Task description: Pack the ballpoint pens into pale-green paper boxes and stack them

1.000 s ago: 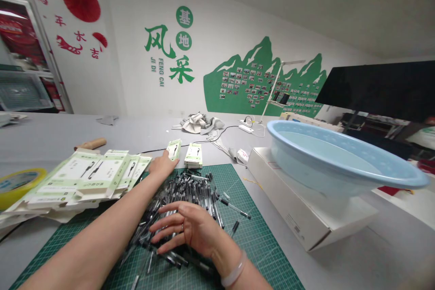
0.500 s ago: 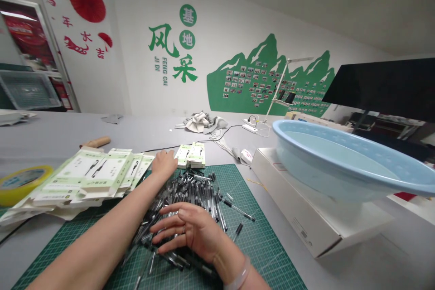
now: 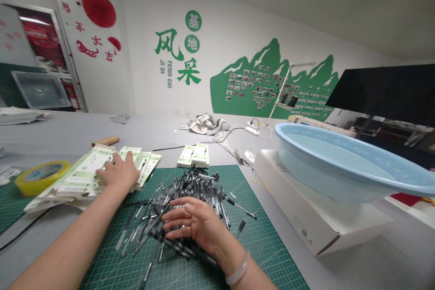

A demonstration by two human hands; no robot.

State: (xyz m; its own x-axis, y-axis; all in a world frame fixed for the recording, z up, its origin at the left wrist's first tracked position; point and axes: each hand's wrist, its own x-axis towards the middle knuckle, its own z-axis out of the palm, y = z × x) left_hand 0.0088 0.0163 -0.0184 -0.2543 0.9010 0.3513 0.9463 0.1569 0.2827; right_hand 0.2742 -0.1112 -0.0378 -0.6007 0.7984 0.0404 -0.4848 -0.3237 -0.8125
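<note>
My left hand point(image 3: 119, 172) reaches over a stack of flat white-and-green boxes point(image 3: 89, 168), its fingers spread on or just above the top one. Whether it presses on the box I cannot tell. My right hand point(image 3: 197, 223), with a ring and a pale bracelet, hovers at the near side of a heap of black and clear pens point(image 3: 197, 186). Its fingers are apart and nothing shows in them. The heap lies on a green cutting mat point(image 3: 258, 253). Beyond it stand two small stacks of packed boxes, the left stack point(image 3: 186, 156) touching the right stack point(image 3: 201, 156).
A light blue basin point(image 3: 340, 167) sits on a white carton point(image 3: 306, 217) at the right. Yellow tape point(image 3: 25, 186) lies at the left, beside the flat boxes. Crumpled grey cloth point(image 3: 207, 124), a power strip point(image 3: 252, 131) and a black cable point(image 3: 176, 147) are farther back.
My left hand has let go of a box beside the right-hand stack and moved left to the flat boxes. My right hand stays by the pens. The view has turned slightly left.
</note>
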